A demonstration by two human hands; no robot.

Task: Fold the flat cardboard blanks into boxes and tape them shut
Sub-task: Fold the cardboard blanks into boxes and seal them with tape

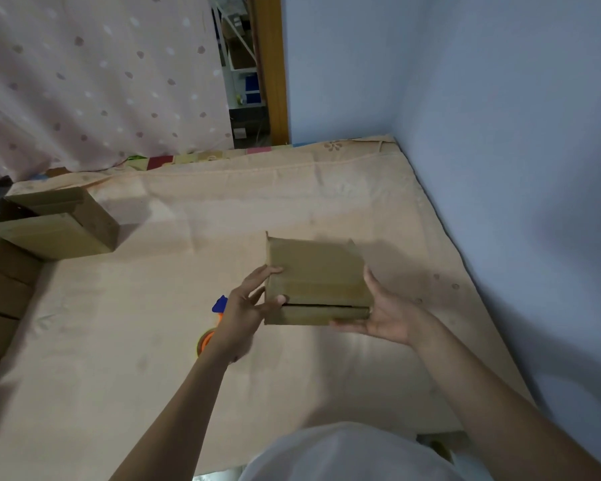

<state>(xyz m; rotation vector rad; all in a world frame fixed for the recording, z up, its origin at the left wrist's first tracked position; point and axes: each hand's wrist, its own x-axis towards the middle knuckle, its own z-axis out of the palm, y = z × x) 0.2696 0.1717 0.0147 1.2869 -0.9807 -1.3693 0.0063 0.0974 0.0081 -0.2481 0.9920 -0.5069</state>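
A small brown cardboard box point(314, 279) is held in the air above the mattress, between both hands. My left hand point(245, 308) grips its left edge, fingers on the top face and thumb at the flap seam. My right hand point(384, 315) cups its right side and underside, with the palm up. A dark slit runs across the box near its front edge, where two flaps meet. An orange and blue tape dispenser point(209, 333) lies on the mattress, partly hidden behind my left wrist.
A peach mattress cover point(188, 216) fills the work area. More cardboard boxes point(56, 223) are stacked at the left edge. A blue wall point(500, 133) bounds the right side. A dotted curtain point(94, 74) hangs at the back left.
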